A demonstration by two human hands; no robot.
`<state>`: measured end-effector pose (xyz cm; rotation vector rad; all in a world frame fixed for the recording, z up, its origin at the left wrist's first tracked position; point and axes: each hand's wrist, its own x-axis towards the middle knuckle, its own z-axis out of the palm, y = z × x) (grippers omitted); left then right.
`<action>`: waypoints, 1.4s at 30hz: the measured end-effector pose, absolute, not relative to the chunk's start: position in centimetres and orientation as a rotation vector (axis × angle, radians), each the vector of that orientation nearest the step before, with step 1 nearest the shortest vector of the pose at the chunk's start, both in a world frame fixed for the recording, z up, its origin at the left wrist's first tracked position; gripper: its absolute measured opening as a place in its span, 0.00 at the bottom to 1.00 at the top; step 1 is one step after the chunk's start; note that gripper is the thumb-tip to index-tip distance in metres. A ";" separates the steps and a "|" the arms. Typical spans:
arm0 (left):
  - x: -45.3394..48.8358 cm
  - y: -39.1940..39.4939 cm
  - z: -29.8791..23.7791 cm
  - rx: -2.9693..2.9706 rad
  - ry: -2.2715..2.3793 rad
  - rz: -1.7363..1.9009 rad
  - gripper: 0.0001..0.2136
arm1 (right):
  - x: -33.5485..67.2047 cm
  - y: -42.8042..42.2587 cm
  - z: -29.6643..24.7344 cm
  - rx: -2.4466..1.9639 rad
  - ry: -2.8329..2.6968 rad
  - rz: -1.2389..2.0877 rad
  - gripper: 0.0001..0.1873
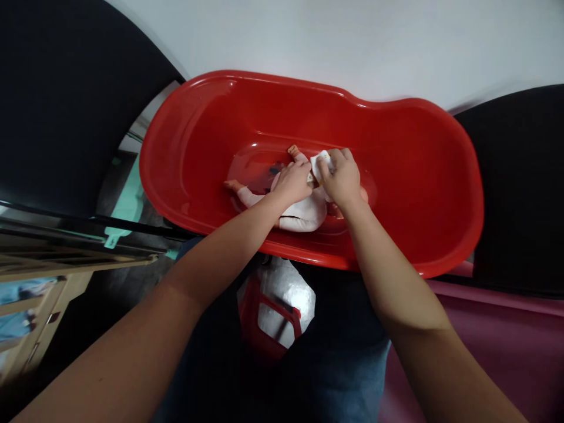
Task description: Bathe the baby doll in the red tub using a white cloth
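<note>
A doll [304, 215] in pale clothing lies in a red baby bathtub [423, 176], its bare feet pointing left. My left hand [293, 183] is over the doll's body, fingers curled against it; the fingertips are partly hidden. Just to its right, my right hand [341, 179] pinches a small white cloth [321, 158] above the doll. Both hands and the cloth nearly meet. Most of the doll's head is covered by my right hand and wrist.
Black rounded surfaces flank the tub, one at left [74, 88] and one at right [524, 188]. Behind it is a pale wall [352, 41]. A mint-green plastic piece [126, 202] and a wooden rack [57, 317] stand lower left. Below is a red stool-like frame [255, 317].
</note>
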<state>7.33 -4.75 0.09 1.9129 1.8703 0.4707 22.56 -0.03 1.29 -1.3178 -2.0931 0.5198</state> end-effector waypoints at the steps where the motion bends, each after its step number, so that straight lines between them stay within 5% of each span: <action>1: 7.3 -4.7 0.0 1.921 1.863 0.473 0.22 | 22.6 0.1 1.2 -1.318 -2.089 0.518 0.24; 23: 7.7 -5.1 0.9 1.932 1.866 0.512 0.20 | 23.1 2.7 -0.3 -1.473 -1.623 0.959 0.24; 33: 7.5 -4.7 1.0 1.803 1.932 0.542 0.22 | 22.6 0.3 0.8 -1.236 -2.004 0.440 0.31; 42: 7.6 -4.7 1.4 1.795 1.922 0.435 0.19 | 22.7 1.7 0.1 -1.461 -1.903 0.441 0.25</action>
